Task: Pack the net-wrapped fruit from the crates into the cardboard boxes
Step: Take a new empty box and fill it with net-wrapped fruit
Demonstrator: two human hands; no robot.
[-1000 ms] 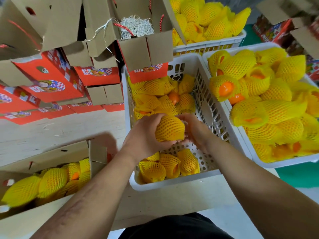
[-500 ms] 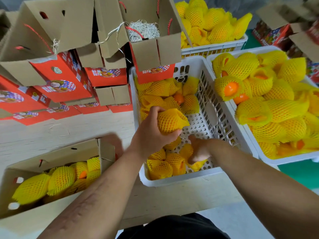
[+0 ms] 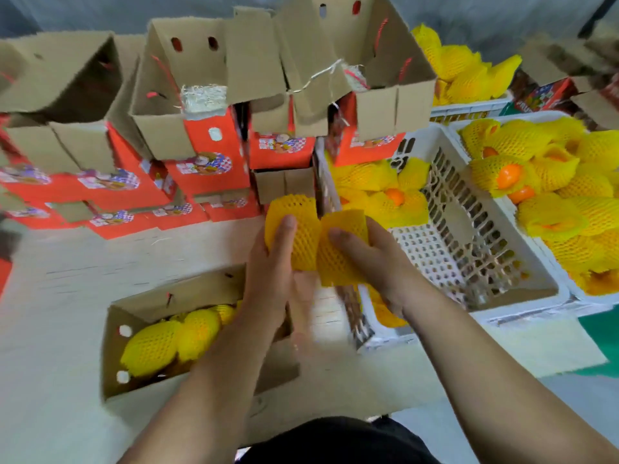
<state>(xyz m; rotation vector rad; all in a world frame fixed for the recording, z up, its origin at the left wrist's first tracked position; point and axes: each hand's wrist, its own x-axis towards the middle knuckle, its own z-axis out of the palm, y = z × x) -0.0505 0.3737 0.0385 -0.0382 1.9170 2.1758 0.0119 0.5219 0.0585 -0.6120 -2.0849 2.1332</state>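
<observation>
Change: half a second earlier the left hand [image 3: 278,262] alone held a net-wrapped fruit over the near crate [image 3: 475,262] while the right hand [image 3: 375,259] reached among the fruit at the crate's near end; now each hand carried one, and both had left the crate.
Left hand: fingers curled round the left fruit [image 3: 294,229], thumb laid across its net.
Right hand: clamped on the right fruit [image 3: 341,249], thumb on the near face.
Fruit position: the two pieces touched side by side, held above the bench [image 3: 67,269] just past the crate's left wall and beyond the far right corner of the open box [image 3: 140,309].
Meaning for the task: judged a carry under way, the pair heading for the box, not yet set down.
Box contents: several yellow-netted fruit [image 3: 150,343] lay along its left part; the right part was hidden behind the left forearm, so remaining room could not be told.
Crate stock: netted fruit stayed at the crate's far end, with bare floor mid-crate.
Surroundings: a full crate [image 3: 566,209] stood to the right, another [image 3: 469,78] behind; red-and-brown boxes [image 3: 207,142] were stacked along the bench's far edge.
Obstruction: the box's raised right flap, mostly hidden, stood between the hands and the box's interior; motion blur softened the edges there.
</observation>
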